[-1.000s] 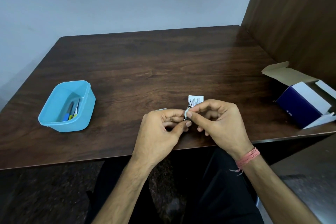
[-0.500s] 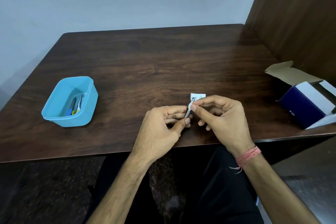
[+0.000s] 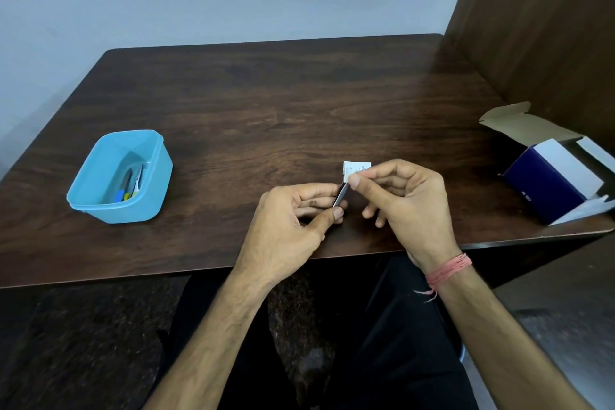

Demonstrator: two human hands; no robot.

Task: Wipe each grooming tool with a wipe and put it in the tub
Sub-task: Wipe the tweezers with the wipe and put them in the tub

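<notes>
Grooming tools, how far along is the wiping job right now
Done: a few tools already lie in the blue tub. In hand: the left hand pinches a slim metal tool while the right hand holds the small white wipe at its tip. Left: finishing this one and tubbing it; no other loose tools show on the table.

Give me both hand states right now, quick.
Left hand: closed, pinching a small slim metal grooming tool between thumb and fingers.
Right hand: closed, pinching a small white printed wipe sachet at the tool's upper end.
</notes>
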